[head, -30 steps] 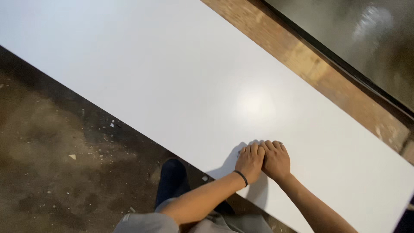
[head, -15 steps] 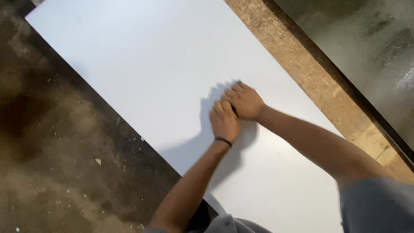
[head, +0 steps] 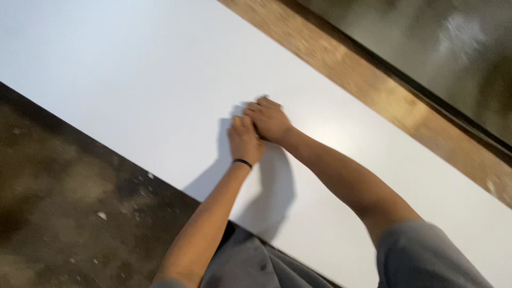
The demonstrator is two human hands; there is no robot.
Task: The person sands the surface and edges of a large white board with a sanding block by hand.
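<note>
A large white board (head: 133,80) lies flat and fills most of the view. My left hand (head: 244,140), with a thin black band at the wrist, rests palm down on the board. My right hand (head: 269,120) lies beside it, partly overlapping its fingers, also pressed flat on the white surface. The fingers of both hands are held close together and neither hand holds anything that I can see. Both forearms reach in from the bottom of the view over grey clothing.
A brown wooden strip (head: 373,85) runs along the board's far edge, with a dark glossy surface (head: 453,48) beyond it. Dusty dark floor (head: 64,213) with small white flecks lies on the near left side of the board.
The view has swung and tilted between frames. My two hands stay pressed together on the board while their place along it shifts, from near its edge toward its middle.
</note>
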